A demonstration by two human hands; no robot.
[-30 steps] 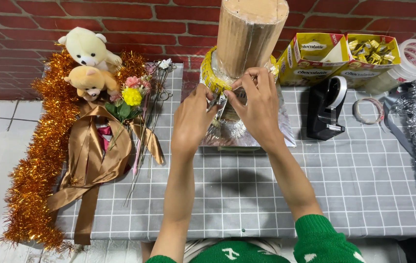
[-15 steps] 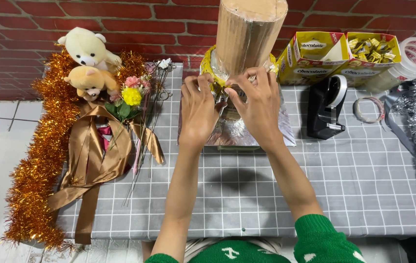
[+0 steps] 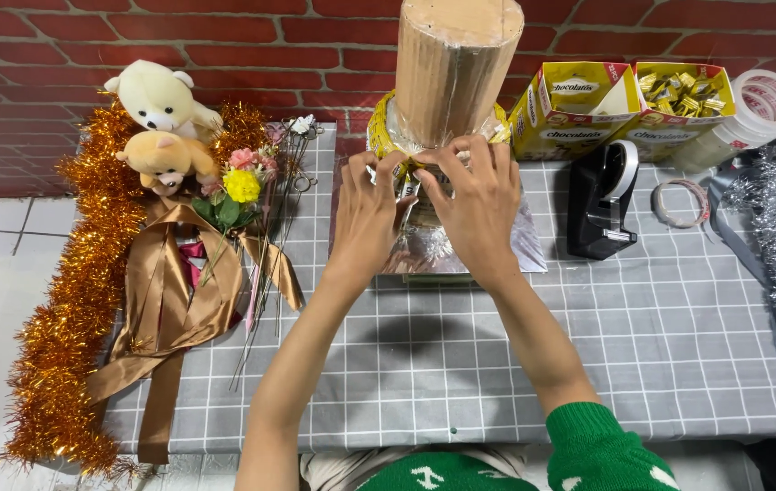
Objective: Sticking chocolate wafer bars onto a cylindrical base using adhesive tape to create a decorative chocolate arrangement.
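I see left hand [image 3: 365, 214] & right hand [image 3: 474, 205] both pinching 1 gold-wrapped sweet [image 3: 409, 166] against the tall brown cardboard cone [image 3: 451, 68]. 2 yellow cardboard sweet boxes [image 3: 574, 105], 2 plush teddy bears [image 3: 159, 123] nearby.

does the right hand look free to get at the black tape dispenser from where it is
Probably yes: the tape dispenser stands just beside the right hand, with only bare tablecloth between them, though its fingers are busy at the yellow band.

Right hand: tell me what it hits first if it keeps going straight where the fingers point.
The right hand points up and away, fingertips already at the yellow wrapped pieces ringing the cardboard tube. Straight on, it likely meets the tube's base first, though depth is unclear.
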